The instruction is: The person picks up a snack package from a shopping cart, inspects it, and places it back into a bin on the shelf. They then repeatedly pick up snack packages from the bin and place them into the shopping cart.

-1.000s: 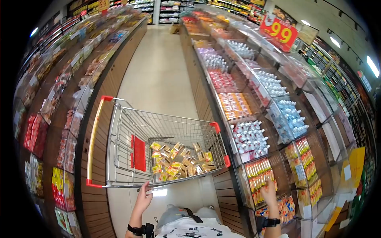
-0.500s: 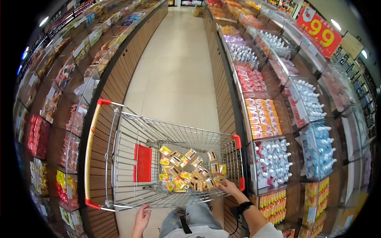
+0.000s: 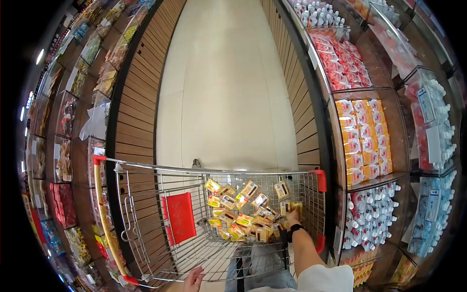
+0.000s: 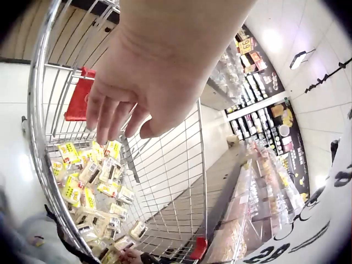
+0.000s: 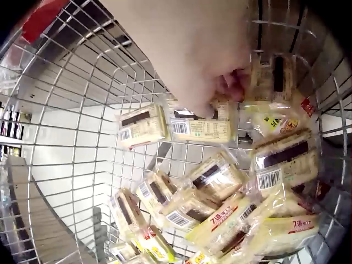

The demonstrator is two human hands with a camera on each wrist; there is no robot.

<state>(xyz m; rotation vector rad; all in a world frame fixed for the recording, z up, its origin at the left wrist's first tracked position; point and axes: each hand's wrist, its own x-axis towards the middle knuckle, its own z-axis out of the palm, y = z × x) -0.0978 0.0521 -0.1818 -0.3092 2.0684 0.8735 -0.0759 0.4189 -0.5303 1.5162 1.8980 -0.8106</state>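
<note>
My right hand (image 3: 293,215) is down inside the shopping cart (image 3: 178,218), its fingers on a wrapped snack pack (image 3: 286,209) at the right end of the pile. In the right wrist view the hand (image 5: 201,60) covers the upper part of that pack (image 5: 201,129), and curled fingertips show beside it. Clear packs with yellow and red labels (image 3: 245,220) lie loose on the cart's wire bottom. My left hand (image 3: 194,279), holding nothing, hangs by the cart's near rim; the left wrist view shows its relaxed, slightly bent fingers (image 4: 118,115).
Shelf bins line both sides of the aisle. On the right are orange packs (image 3: 364,138), red packs (image 3: 342,61) and white-capped pouches (image 3: 369,214); bagged goods (image 3: 63,203) fill the left bins. Pale floor (image 3: 228,97) runs ahead between wooden shelf bases (image 3: 141,97).
My right hand has moved from the right-hand shelf into the cart and onto the packs. The view has tilted down, and my left hand stays near the rim.
</note>
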